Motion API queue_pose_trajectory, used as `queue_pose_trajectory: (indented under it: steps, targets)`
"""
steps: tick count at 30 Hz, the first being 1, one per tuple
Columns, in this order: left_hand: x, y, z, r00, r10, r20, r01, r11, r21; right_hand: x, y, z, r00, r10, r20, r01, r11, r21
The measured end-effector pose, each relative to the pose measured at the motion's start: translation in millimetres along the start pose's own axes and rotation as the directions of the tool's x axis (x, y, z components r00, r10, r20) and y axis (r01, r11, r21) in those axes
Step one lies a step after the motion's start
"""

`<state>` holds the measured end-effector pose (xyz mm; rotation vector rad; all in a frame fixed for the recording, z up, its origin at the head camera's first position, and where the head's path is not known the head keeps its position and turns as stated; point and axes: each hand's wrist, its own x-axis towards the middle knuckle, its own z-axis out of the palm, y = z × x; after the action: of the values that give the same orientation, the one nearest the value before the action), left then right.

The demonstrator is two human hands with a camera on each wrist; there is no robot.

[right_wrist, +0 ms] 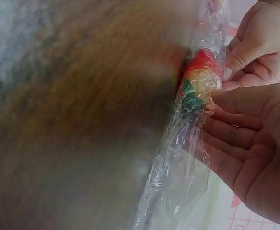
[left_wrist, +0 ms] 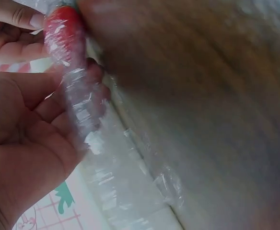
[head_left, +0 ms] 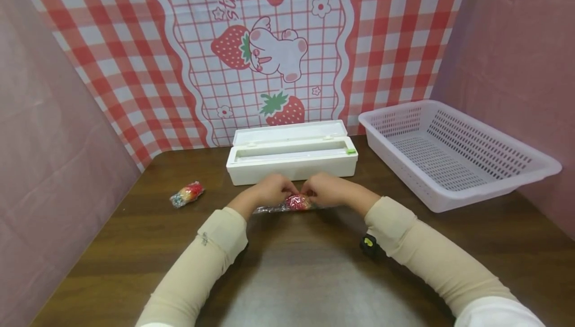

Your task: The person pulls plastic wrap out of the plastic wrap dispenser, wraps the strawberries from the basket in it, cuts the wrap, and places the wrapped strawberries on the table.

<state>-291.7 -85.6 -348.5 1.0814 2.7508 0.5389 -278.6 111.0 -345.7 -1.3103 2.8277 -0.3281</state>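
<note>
In front of the white box, both hands hold a small red, yellow and green object (head_left: pixel 298 202) wrapped in clear cling film; its kind is hidden by the film. My left hand (head_left: pixel 272 189) pinches the wrapped object from the left, fingers curled behind the film. From the other side my right hand (head_left: pixel 330 189) pinches it between thumb and fingers. The right wrist view shows the red end of the object (right_wrist: pixel 200 81) near the left hand and its green end near the right. Loose, crinkled cling film (left_wrist: pixel 85 120) trails off both ends.
Behind the hands stands a long white cling film dispenser box (head_left: pixel 292 169), lid raised, a green piece (head_left: pixel 351 151) at its right end. A similar wrapped bundle (head_left: pixel 187 194) lies on the wooden table (head_left: pixel 287 277) at left. A white perforated basket (head_left: pixel 406 164) stands at right.
</note>
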Motion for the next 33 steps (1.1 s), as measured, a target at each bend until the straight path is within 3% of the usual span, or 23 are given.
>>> queue_pose_trajectory:
  steps: [5,9,13,21,27,33]
  targets:
    - [-5.7,2.1,-2.2,0.999,0.011,-0.03,-0.011,1.0,-0.016,-4.6,-4,-7,0.999,0.03,-0.019,-0.03,0.999,0.012]
    - [-6.9,10.4,-1.7,0.993,0.092,-0.071,-0.084,0.991,0.107,-11.0,-7,-17,0.997,0.048,-0.061,-0.047,0.999,0.018]
    - [-0.7,19.7,2.7,0.987,0.144,-0.069,-0.125,0.965,0.23,-17.0,-3,-22,0.993,-0.004,-0.121,0.003,1.0,-0.013]
    - [14.7,28.0,13.1,0.998,0.059,0.029,-0.065,0.936,0.346,-34.6,4,-20,0.986,-0.04,-0.161,0.028,0.997,-0.074]
    - [17.0,27.7,13.8,0.998,0.035,0.058,-0.053,0.932,0.359,-40.6,5,-18,0.99,0.013,-0.141,-0.023,0.997,-0.073]
    - [16.0,27.4,10.3,0.998,0.048,0.051,-0.063,0.938,0.34,-43.2,3,-18,0.984,-0.028,-0.174,0.009,0.994,-0.108]
